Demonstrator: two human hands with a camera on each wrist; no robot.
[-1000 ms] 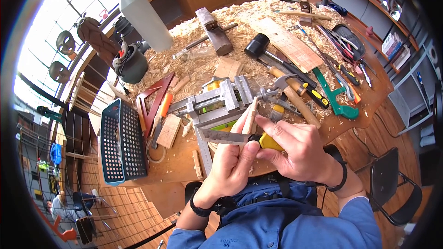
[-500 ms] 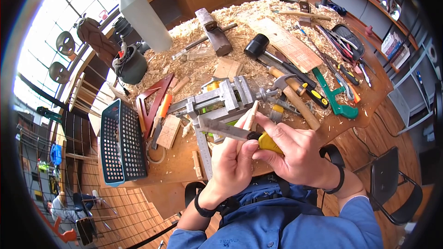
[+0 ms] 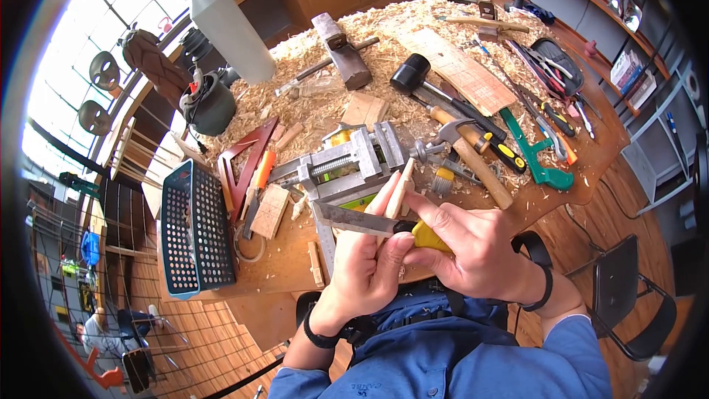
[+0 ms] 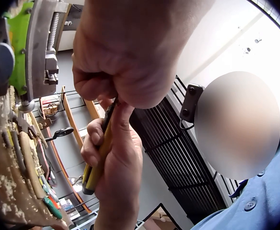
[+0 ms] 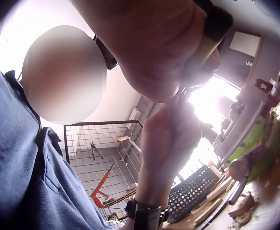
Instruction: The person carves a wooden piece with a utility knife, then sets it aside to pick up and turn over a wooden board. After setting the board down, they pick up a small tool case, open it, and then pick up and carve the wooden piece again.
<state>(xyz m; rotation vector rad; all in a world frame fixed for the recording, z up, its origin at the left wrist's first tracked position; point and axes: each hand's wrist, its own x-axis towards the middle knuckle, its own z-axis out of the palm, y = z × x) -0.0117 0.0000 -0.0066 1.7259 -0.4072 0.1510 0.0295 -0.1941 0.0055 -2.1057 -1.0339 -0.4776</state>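
In the head view the left hand (image 3: 364,273) grips a small pale wooden piece (image 3: 399,191), whose tapered end points up and away. The right hand (image 3: 473,251) holds the yellow handle (image 3: 428,237) of a knife, its blade (image 3: 354,219) lying across the wood and pointing left. The left thumb touches the knife near the base of the blade. In the left wrist view the right hand's fingers curl round the yellow and black handle (image 4: 98,165). The wood is hidden in both wrist views.
A metal vise (image 3: 354,162) stands just beyond the hands. Left are a perforated basket (image 3: 198,229), an orange-handled tool (image 3: 264,168) and a wood block (image 3: 271,210). Hammers, a brush (image 3: 443,180) and a green-handled saw (image 3: 543,166) lie right, with shavings (image 3: 310,118) behind.
The knife and both hands shift slightly; the blade dips, then returns to a flatter angle across the wood. The wood tip has moved slightly right. Both grips remain.
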